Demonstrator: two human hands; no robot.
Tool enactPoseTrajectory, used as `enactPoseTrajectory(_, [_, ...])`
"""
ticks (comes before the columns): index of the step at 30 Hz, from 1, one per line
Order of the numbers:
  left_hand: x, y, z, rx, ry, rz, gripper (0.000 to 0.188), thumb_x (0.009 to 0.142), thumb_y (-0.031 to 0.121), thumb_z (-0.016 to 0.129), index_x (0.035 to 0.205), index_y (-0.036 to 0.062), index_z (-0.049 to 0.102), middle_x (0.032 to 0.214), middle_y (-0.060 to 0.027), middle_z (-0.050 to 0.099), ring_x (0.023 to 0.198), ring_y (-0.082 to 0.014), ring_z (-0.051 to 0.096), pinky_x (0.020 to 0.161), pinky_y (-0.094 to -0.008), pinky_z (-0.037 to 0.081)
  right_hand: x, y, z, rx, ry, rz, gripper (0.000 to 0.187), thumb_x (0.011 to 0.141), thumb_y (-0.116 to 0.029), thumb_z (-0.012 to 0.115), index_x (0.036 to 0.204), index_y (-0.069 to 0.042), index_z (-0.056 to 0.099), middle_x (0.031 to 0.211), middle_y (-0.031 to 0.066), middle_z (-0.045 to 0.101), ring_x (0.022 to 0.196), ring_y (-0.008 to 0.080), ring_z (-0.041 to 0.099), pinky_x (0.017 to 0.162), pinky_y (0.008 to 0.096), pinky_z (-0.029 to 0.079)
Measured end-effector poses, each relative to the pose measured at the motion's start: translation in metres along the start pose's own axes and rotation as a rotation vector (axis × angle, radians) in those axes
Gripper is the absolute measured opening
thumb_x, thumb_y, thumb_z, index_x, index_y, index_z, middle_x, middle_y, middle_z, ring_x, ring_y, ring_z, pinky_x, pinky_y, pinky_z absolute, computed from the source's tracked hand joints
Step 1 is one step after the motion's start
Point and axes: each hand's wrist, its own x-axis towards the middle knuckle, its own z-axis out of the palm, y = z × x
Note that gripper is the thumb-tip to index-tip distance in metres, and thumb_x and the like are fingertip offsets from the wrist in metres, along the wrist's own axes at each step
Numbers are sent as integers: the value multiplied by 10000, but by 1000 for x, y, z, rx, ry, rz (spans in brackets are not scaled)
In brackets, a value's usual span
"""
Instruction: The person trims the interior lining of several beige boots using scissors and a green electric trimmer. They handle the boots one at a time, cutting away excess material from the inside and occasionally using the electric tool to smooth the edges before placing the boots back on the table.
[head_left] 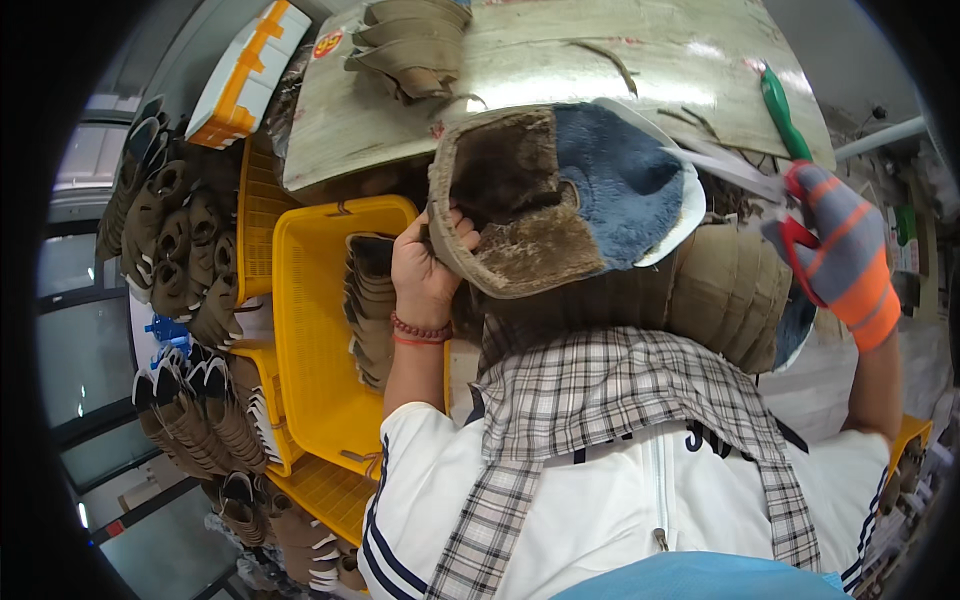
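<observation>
My left hand (425, 265) is closed on the near left rim of a brown boot upper (625, 190), thumb and fingers curled over its edge. Brown and blue fur lining faces up, and a white edge runs round its right end. My right hand (850, 260), in a grey and orange glove, grips red-handled scissors (738, 176). Their blades point left, over or beside the white edge; whether they touch it I cannot tell. Below the held upper, a row of nested brown uppers (720, 290) lies across my lap, over a plaid apron (590, 375).
A worktable (530, 60) lies ahead, bearing stacked uppers (410, 50), a green-handled tool (783, 115) and scraps (608, 62). At my left stand a yellow basket (315, 330) with nested uppers (370, 310), a taped white box (245, 75) and heaped uppers (180, 235).
</observation>
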Motion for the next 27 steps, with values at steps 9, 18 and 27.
enactPoseTrajectory(9, [-11, -22, 25, 238, 234, 178, 214, 923, 124, 369, 951, -38, 506, 626, -2, 313, 548, -114, 273, 496, -255, 250, 69, -35, 71, -332, -309, -353, 352, 710, -324, 700, 961, -91, 617, 831, 62, 643, 780, 214, 646, 651, 312, 523])
enactPoseTrajectory(18, [-11, -22, 23, 292, 265, 217, 220, 928, 119, 350, 948, -26, 514, 617, 10, 295, 524, -109, 263, 480, -248, 246, 85, -60, 88, -479, -419, -378, 422, 743, -389, 687, 1028, -89, 608, 889, 79, 649, 804, 225, 653, 641, 327, 538])
enactPoseTrajectory(27, [-9, -22, 22, 295, 252, 212, 203, 926, 101, 351, 941, -19, 514, 620, 11, 298, 521, -103, 264, 476, -245, 250, 90, -60, 102, -516, -394, -410, 379, 737, -379, 689, 969, -88, 622, 819, 72, 646, 756, 216, 655, 594, 328, 536])
